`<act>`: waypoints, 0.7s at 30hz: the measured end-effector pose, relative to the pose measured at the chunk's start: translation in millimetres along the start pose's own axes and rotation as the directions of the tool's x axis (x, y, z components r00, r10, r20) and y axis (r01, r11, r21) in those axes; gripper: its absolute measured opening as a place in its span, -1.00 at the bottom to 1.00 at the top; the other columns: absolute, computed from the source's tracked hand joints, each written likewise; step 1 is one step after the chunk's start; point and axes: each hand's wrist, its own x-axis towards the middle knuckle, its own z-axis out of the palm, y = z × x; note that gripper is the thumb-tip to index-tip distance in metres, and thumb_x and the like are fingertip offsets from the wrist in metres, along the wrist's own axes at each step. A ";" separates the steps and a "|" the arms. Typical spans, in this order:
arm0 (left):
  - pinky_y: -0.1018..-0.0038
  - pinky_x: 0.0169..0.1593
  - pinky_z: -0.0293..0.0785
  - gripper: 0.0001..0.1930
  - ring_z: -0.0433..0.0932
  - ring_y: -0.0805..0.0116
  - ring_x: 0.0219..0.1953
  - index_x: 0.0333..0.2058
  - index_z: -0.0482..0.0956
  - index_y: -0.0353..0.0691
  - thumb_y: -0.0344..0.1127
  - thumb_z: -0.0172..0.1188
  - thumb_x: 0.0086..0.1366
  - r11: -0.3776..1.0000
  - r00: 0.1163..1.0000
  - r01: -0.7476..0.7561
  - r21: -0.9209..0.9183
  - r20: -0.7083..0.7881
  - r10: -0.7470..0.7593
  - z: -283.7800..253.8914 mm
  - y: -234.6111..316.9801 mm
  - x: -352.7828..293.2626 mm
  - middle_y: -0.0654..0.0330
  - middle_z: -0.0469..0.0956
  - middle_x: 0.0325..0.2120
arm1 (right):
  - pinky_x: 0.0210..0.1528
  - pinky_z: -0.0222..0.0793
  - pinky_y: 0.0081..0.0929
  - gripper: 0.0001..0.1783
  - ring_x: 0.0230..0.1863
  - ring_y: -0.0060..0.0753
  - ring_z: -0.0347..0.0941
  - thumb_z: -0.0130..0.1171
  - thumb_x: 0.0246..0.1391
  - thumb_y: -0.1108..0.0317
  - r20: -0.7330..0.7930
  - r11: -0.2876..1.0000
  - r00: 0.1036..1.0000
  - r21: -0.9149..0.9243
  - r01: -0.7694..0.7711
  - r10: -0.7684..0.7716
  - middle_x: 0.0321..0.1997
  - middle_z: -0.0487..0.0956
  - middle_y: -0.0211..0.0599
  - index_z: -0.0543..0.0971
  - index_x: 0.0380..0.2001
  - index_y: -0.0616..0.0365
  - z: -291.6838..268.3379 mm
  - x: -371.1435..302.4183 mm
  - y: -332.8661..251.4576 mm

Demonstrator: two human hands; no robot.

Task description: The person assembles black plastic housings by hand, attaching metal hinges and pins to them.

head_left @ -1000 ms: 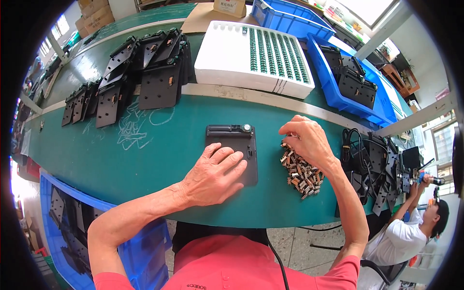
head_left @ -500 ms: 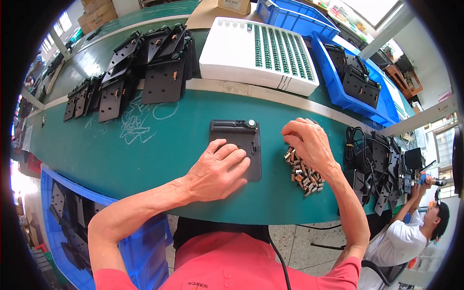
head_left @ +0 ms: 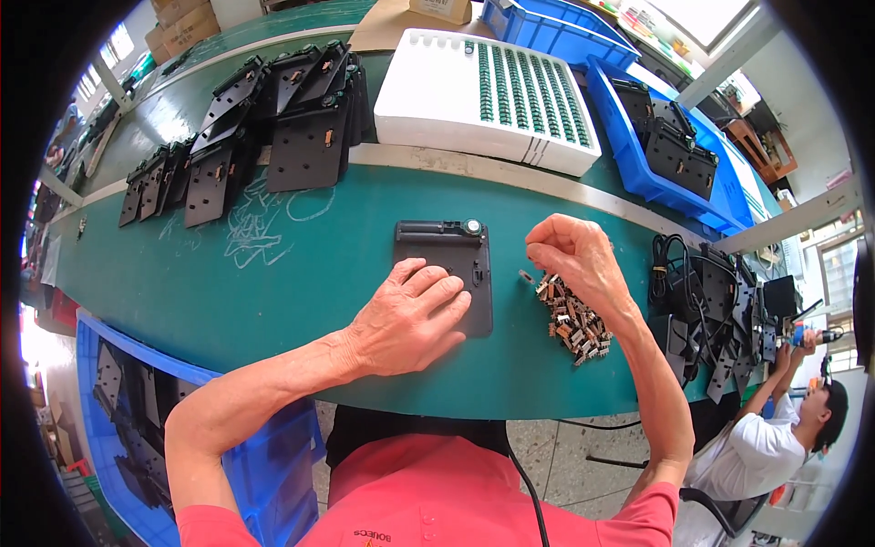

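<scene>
A flat black plastic panel (head_left: 474, 314) lies on the green table in front of me. Along its far edge runs a raised bar with a small round part (head_left: 472, 228) at the right end. My left hand (head_left: 408, 319) rests on the panel's left side, fingers spread, covering part of it. To the right is a pile of small metal-and-brown components (head_left: 579, 330). Above its far end my right hand (head_left: 579, 264) is closed, thumb and fingertips together; what they pinch, if anything, I cannot make out. One loose component (head_left: 526, 276) shows just below those fingertips.
A white foam tray (head_left: 428, 100) with rows of green parts stands beyond the panel. Black panels (head_left: 305, 150) are stacked at far left. Blue bins stand at far right (head_left: 629, 173) and near left (head_left: 182, 369). Cables (head_left: 674, 264) and a co-worker (head_left: 766, 447) are at right.
My right hand has drawn slightly left and away from me, its fingertips closing together. A single component now shows apart from the pile. My left hand remains on the panel.
</scene>
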 end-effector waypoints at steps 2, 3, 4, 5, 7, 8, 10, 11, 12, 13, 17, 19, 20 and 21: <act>0.06 0.20 0.29 -0.54 0.46 0.09 0.00 -0.07 0.58 -0.32 -0.11 0.30 0.16 1.000 1.000 0.006 0.004 0.018 -0.006 -0.6 -0.2 -0.4 0.02 0.49 -0.08 | -0.24 0.51 -0.60 -0.87 -0.36 -0.61 0.56 0.18 0.14 0.48 0.049 0.999 0.998 0.015 -0.051 0.051 -0.42 0.64 -0.34 0.61 -0.27 0.31 0.4 -0.8 -3.5; 0.06 0.20 0.29 -0.54 0.46 0.09 0.00 -0.07 0.58 -0.32 -0.11 0.30 0.15 1.000 1.000 0.006 0.001 0.017 -0.006 -0.8 -0.4 -0.4 0.02 0.49 -0.08 | -0.23 0.53 -0.61 -0.84 -0.34 -0.60 0.57 0.18 0.17 0.45 0.072 0.988 0.995 0.134 -0.077 0.068 -0.39 0.64 -0.33 0.61 -0.21 0.30 0.7 -2.3 -5.6; 0.06 0.20 0.29 -0.54 0.46 0.09 0.00 -0.07 0.58 -0.32 -0.11 0.31 0.15 1.000 1.000 0.006 -0.001 0.016 -0.006 -0.9 -0.5 -0.5 0.02 0.49 -0.08 | -0.22 0.55 -0.61 -0.80 -0.33 -0.59 0.58 0.18 0.21 0.41 0.097 0.963 0.992 0.250 -0.105 0.083 -0.35 0.64 -0.31 0.61 -0.16 0.28 1.4 -3.5 -6.5; 0.06 0.20 0.29 -0.54 0.46 0.09 0.00 -0.07 0.58 -0.32 -0.11 0.31 0.15 1.000 1.000 0.006 -0.001 0.016 -0.006 -0.7 -0.5 -0.1 0.02 0.49 -0.08 | -0.22 0.55 -0.61 -0.80 -0.33 -0.59 0.58 0.18 0.21 0.41 0.097 0.962 0.992 0.250 -0.105 0.083 -0.35 0.64 -0.31 0.61 -0.16 0.28 1.9 -4.1 -4.6; 0.07 0.20 0.29 -0.54 0.46 0.09 -0.01 -0.07 0.58 -0.32 -0.12 0.32 0.14 1.000 1.000 0.004 -0.004 0.013 -0.004 -0.4 -0.5 0.8 0.02 0.49 -0.08 | -0.16 0.57 -0.60 -0.75 -0.27 -0.56 0.59 0.19 0.24 0.36 0.194 0.894 0.979 0.427 -0.138 0.059 -0.26 0.65 -0.28 0.60 -0.08 0.27 3.8 -4.4 1.9; 0.07 0.20 0.29 -0.54 0.46 0.09 -0.01 -0.07 0.58 -0.32 -0.12 0.32 0.14 1.000 1.000 0.006 -0.004 0.014 -0.006 -0.4 -0.4 0.8 0.02 0.49 -0.08 | -0.16 0.57 -0.60 -0.75 -0.27 -0.56 0.59 0.19 0.24 0.36 0.196 0.894 0.979 0.427 -0.139 0.058 -0.26 0.65 -0.28 0.60 -0.08 0.27 5.5 -4.4 3.9; 0.07 0.19 0.29 -0.53 0.46 0.09 -0.01 -0.07 0.58 -0.32 -0.12 0.32 0.12 1.000 1.000 0.006 -0.001 0.014 -0.006 -0.4 -0.1 1.1 0.02 0.49 -0.08 | -0.11 0.57 -0.59 -0.72 -0.23 -0.54 0.59 0.22 0.23 0.33 0.258 0.835 0.964 0.514 -0.194 0.065 -0.21 0.65 -0.27 0.60 -0.07 0.28 8.2 -4.9 6.4; 0.07 0.19 0.29 -0.53 0.46 0.09 -0.01 -0.07 0.58 -0.32 -0.12 0.32 0.12 1.000 1.000 0.007 -0.002 0.014 -0.007 -0.3 -0.1 1.0 0.02 0.49 -0.08 | -0.11 0.57 -0.59 -0.72 -0.23 -0.54 0.59 0.22 0.23 0.33 0.259 0.835 0.964 0.514 -0.195 0.066 -0.21 0.65 -0.27 0.60 -0.07 0.28 9.6 -6.5 5.1; 0.07 0.19 0.30 -0.53 0.46 0.09 -0.01 -0.07 0.58 -0.32 -0.13 0.33 0.12 1.000 1.000 0.007 -0.002 0.013 -0.007 -0.2 -0.1 1.1 0.02 0.49 -0.08 | -0.09 0.56 -0.60 -0.73 -0.22 -0.54 0.59 0.23 0.21 0.37 0.271 0.810 0.960 0.546 -0.214 0.071 -0.20 0.65 -0.27 0.60 -0.07 0.29 11.3 -8.3 2.8; 0.07 0.19 0.30 -0.53 0.46 0.09 -0.01 -0.07 0.58 -0.32 -0.13 0.33 0.12 1.000 1.000 0.006 -0.002 0.011 -0.006 -0.2 -0.1 1.3 0.02 0.49 -0.08 | -0.07 0.55 -0.60 -0.73 -0.20 -0.55 0.59 0.23 0.19 0.40 0.283 0.783 0.956 0.577 -0.232 0.075 -0.20 0.64 -0.27 0.60 -0.07 0.29 12.2 -9.7 1.6; 0.07 0.18 0.30 -0.53 0.46 0.09 -0.01 -0.07 0.58 -0.32 -0.13 0.33 0.11 1.000 1.000 0.004 -0.001 0.009 -0.004 -0.7 0.0 0.4 0.02 0.49 -0.08 | -0.06 0.53 -0.60 -0.72 -0.21 -0.55 0.58 0.25 0.12 0.47 0.275 0.843 0.961 0.513 -0.163 0.019 -0.20 0.64 -0.27 0.61 -0.08 0.30 15.3 -10.1 4.3; 0.07 0.18 0.30 -0.53 0.46 0.09 -0.01 -0.07 0.58 -0.32 -0.14 0.34 0.11 1.000 1.000 0.004 -0.006 0.008 -0.004 0.0 -0.2 0.2 0.02 0.49 -0.08 | -0.07 0.52 -0.62 -0.70 -0.21 -0.57 0.57 0.26 0.06 0.56 0.248 0.881 0.969 0.458 -0.117 0.000 -0.20 0.65 -0.28 0.62 -0.09 0.31 16.3 -11.7 0.6; 0.07 0.18 0.30 -0.53 0.46 0.09 -0.01 -0.07 0.58 -0.32 -0.14 0.34 0.11 1.000 1.000 0.004 -0.006 0.008 -0.004 -0.2 -0.1 0.3 0.02 0.49 -0.08 | -0.07 0.52 -0.62 -0.70 -0.21 -0.57 0.57 0.26 0.06 0.56 0.248 0.881 0.969 0.458 -0.117 0.000 -0.20 0.65 -0.28 0.62 -0.09 0.31 17.6 -12.7 0.3; 0.07 0.18 0.30 -0.53 0.46 0.09 -0.01 -0.07 0.58 -0.32 -0.14 0.34 0.10 1.000 1.000 0.004 -0.007 0.006 -0.004 -0.3 0.1 0.4 0.02 0.49 -0.07 | -0.08 0.52 -0.62 -0.68 -0.21 -0.59 0.57 0.26 0.04 0.59 0.243 0.888 0.970 0.448 -0.102 -0.012 -0.21 0.64 -0.29 0.62 -0.08 0.30 19.4 -13.8 0.1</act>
